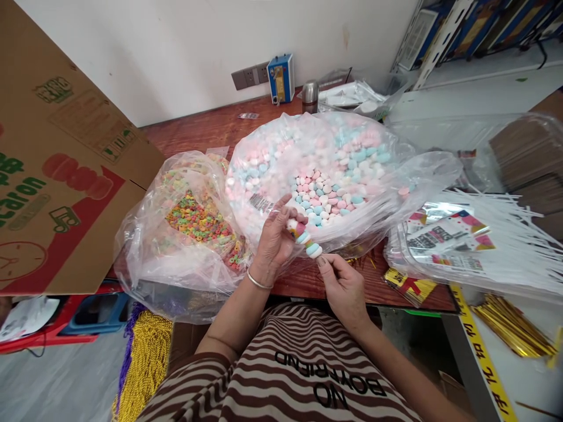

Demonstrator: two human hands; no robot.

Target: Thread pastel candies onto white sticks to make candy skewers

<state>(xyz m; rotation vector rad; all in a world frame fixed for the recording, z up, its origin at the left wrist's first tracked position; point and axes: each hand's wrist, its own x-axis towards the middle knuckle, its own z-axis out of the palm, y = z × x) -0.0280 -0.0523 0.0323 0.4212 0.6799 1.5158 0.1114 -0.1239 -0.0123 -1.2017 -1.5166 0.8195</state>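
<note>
A short stack of pastel candies (303, 237), in white, pink, blue and yellow-green, runs between my hands as if threaded on one line. My left hand (273, 240), with a silver bangle at the wrist, is closed around its upper end, some fingers raised. At the lower end, my right hand (345, 288) pinches thumb against finger beside the last white piece; the stick or string inside is hidden. Just beyond lies a big clear plastic bag (387, 220) of pink, white and blue candies (323, 196). Left of it, another plastic bag (153, 264) holds small colourful rings (196, 220).
A large cardboard box (79, 146) stands at the left. To the right, a clear tray (396, 261) carries white sticks (519, 252) and printed packets (457, 237). Gold twist ties (514, 325) lie lower right. A blue device (281, 79) and metal flask (310, 97) stand by the wall.
</note>
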